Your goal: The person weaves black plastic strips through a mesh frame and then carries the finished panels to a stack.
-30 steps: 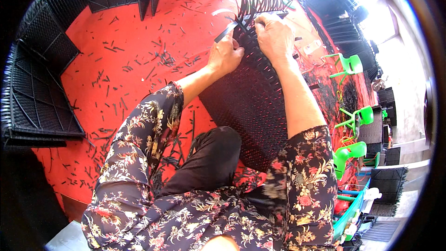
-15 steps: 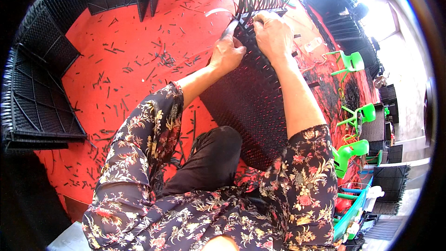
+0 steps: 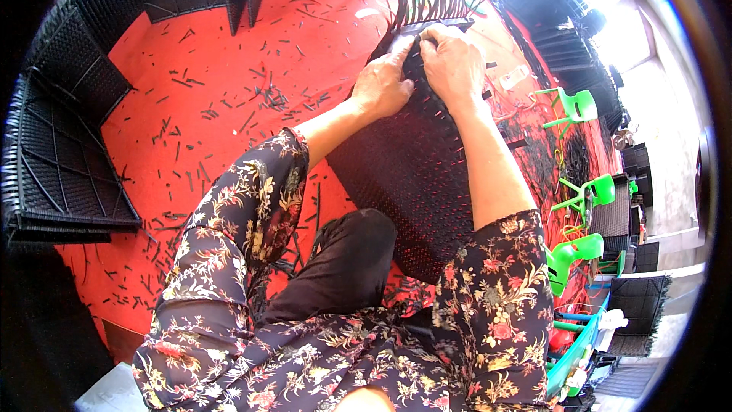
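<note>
Right sleeve (image 3: 499, 297) hid near corner of black woven panel (image 3: 400, 175). Left hand (image 3: 383, 88), right hand (image 3: 454, 69) met by panel's far edge, fingers curled; fingertips obscured, couldn't tell whether gripping.

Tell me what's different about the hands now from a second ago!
The bare left hand moved right, closer to the bare right hand. The flat black strip sticking out from the left hand no longer shows; I can't tell if it was let go. The right hand and black woven panel stayed put.
</note>
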